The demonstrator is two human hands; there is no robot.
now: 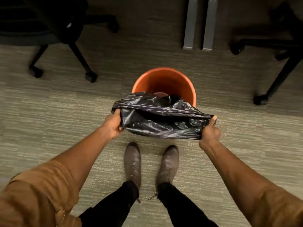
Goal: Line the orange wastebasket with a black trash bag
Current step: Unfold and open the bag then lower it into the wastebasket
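Observation:
The orange wastebasket (164, 81) stands upright on the carpet just ahead of my feet. A black trash bag (157, 118) is stretched wide above its near rim, hiding that rim. Part of the bag hangs down inside the basket. My left hand (113, 124) grips the bag's left edge. My right hand (210, 131) grips its right edge, thumb on top. The bag's mouth is pulled taut between both hands.
A black office chair base (65, 51) with castors stands at the far left. Another chair base (270, 76) is at the far right. Two grey desk legs (199, 30) rise behind the basket. My two brown shoes (132, 163) are on the carpet below the bag.

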